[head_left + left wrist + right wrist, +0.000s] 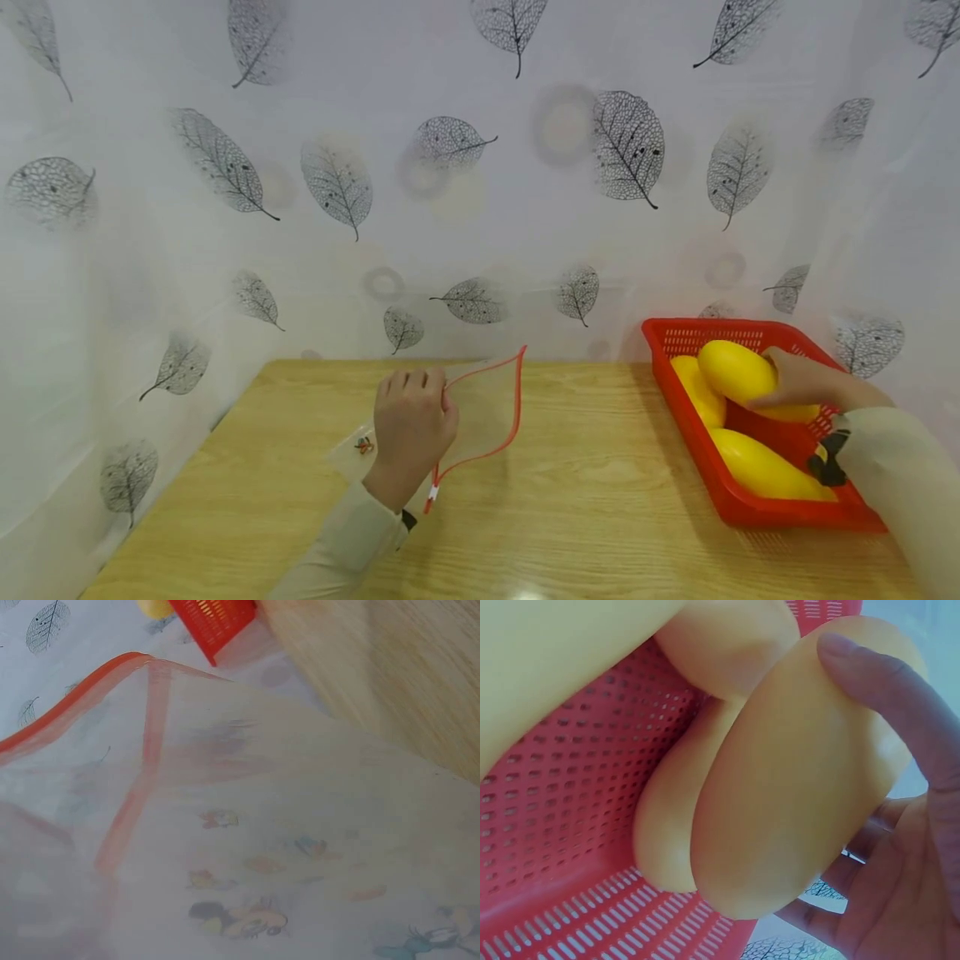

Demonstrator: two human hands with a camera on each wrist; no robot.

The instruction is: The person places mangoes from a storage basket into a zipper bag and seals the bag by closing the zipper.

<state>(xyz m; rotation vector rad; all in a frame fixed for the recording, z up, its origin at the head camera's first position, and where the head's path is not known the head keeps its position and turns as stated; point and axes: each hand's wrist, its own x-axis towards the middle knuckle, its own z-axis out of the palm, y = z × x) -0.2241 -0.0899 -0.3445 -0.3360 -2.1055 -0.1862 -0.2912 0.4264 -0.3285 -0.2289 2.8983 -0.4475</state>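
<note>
A clear zip pouch (483, 412) with red zipper edging is gripped by my left hand (414, 417), its mouth spread toward the right. Small cartoon figures (247, 922) show on the pouch's see-through side in the left wrist view. Over the red basket (688, 442), my right hand (806, 379) holds a smooth yellow mango (733, 368), thumb on one side and fingers on the other. In the right wrist view that mango (795, 780) is tilted above the others. Another mango (768, 467) lies at the basket's near side, and one more (697, 387) along its left wall.
The basket with slotted walls stands at the right of the wooden table (592, 483). A pale curtain (480, 233) printed with dark leaves hangs behind the table and along its left side.
</note>
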